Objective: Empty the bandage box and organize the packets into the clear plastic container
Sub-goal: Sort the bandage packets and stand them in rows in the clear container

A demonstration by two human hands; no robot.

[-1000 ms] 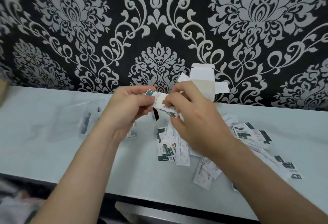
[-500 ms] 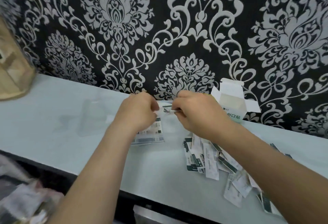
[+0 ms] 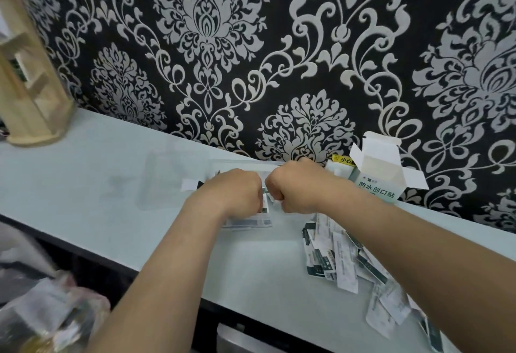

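Packets [image 3: 262,207] go into the clear container [image 3: 245,167] at the tabletop's [image 3: 83,185] far middle: my left hand [image 3: 237,193] and right hand [image 3: 293,188] meet in fists over it, each grip pinched narrow on packets. To do this well, I would square the edges and lay them flat on the stack below. Loose packets [image 3: 337,260] lie near right; the emptied box [image 3: 379,176] stands far right, flaps open. A wooden rack [image 3: 25,73] stands far left, well apart.

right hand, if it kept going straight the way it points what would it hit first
The right hand points leftward, knuckles facing the left hand; it would likely meet that hand first, with packets pinched between them. Depth is unclear.
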